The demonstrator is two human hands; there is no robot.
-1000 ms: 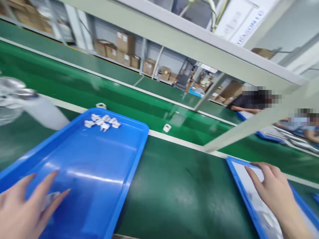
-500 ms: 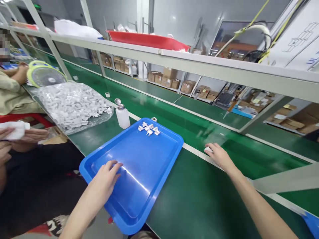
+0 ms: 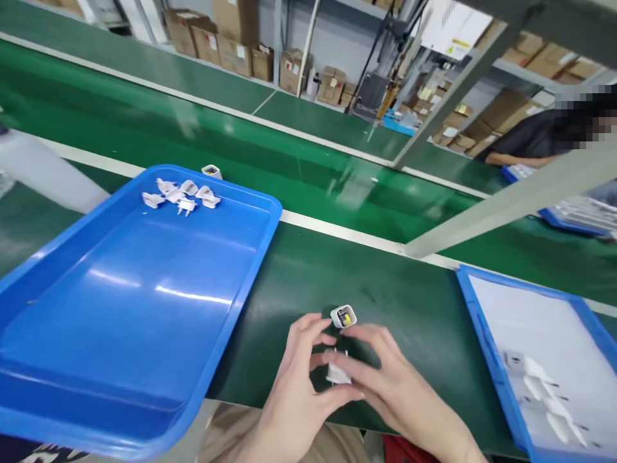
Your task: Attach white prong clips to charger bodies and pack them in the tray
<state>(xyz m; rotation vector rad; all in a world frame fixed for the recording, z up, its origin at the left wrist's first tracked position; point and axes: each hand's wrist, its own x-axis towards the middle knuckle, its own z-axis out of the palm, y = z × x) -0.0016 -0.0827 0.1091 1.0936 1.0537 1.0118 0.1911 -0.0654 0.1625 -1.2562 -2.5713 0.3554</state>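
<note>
Both hands meet low in the middle, over the dark green table. My left hand [image 3: 301, 379] pinches a small white plug part [image 3: 337, 372] with two metal pins. My right hand [image 3: 385, 379] closes round a small white charger housing [image 3: 343, 316], whose open end shows yellow and dark parts inside. The two pieces sit close together between my fingertips. To the left lies a big blue tray [image 3: 144, 302] with a small heap of white plug parts [image 3: 180, 195] at its far edge.
A second blue tray [image 3: 486, 341] at the right holds a white sheet and several white plug pieces [image 3: 540, 386]. One white housing [image 3: 212, 171] stands behind the left tray. A green conveyor belt [image 3: 308, 173] runs across. Another person sits at far right.
My left hand left the blue tray and my right hand came back from the belt edge. Both now meet in front of me with small white pieces. The camera turned right and down.
</note>
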